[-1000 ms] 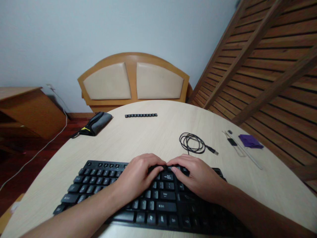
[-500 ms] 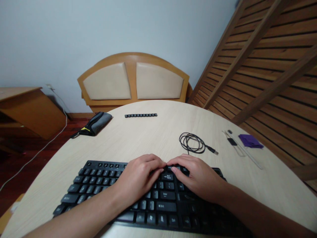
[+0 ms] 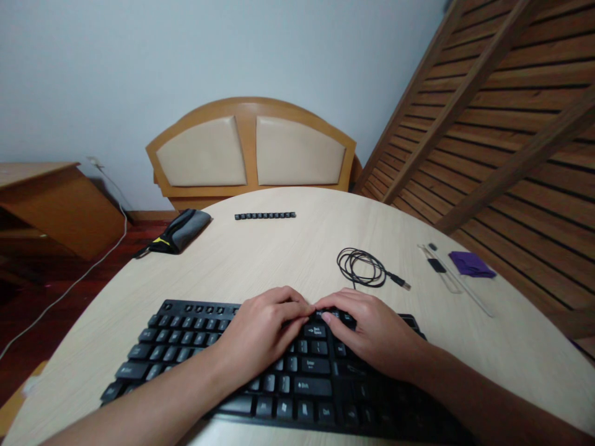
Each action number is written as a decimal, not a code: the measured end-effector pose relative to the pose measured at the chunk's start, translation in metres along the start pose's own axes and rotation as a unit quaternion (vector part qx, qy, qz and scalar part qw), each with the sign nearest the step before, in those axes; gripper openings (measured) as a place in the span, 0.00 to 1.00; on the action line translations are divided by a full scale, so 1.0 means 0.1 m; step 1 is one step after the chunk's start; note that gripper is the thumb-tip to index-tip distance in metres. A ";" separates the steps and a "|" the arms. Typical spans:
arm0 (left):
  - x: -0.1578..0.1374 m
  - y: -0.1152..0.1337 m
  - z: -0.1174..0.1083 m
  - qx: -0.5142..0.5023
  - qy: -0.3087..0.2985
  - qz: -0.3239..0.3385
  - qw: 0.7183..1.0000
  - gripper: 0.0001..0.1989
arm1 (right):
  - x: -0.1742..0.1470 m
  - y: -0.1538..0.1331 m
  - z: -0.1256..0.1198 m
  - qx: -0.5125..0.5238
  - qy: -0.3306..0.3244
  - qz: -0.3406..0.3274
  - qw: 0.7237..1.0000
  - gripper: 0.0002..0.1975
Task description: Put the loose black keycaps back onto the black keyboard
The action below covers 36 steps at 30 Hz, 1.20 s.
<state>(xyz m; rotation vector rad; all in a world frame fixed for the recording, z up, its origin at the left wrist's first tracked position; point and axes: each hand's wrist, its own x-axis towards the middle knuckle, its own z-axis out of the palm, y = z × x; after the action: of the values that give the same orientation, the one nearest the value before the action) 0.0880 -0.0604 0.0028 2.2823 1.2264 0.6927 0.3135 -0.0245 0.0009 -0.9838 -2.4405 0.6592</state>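
A black keyboard lies across the near side of the round table. Bare sockets show at the left of its top row, where the keycaps are off. Thumb and fingers closed, my left hand pinches at a small keycap in the top row, above the Backspace key. From the other side my right hand meets it, its index fingertip touching my left one and its thumb bent by the same key. The keycap is mostly hidden under the fingertips. A row of loose black keycaps lies at the back.
A coiled USB cable lies behind my right hand. Farther right are a purple cloth, a wire keycap puller and a thin pale stick. At back left sits a grey-black pouch. A headboard stands beyond the table.
Both hands stay at the same spot on the keyboard's top row, with only a very slight shift of the fingers and of the view.
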 end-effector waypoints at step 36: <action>0.05 -0.05 -0.02 -0.082 0.002 -0.090 0.993 0.08 | -0.01 -0.01 0.03 -0.013 0.049 -0.146 0.988 0.12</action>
<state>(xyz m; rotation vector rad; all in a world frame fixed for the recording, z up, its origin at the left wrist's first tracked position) 0.0862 -0.0539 0.0021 2.0100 1.3067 0.7053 0.3123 -0.0259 -0.0009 -0.6316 -2.4432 0.4661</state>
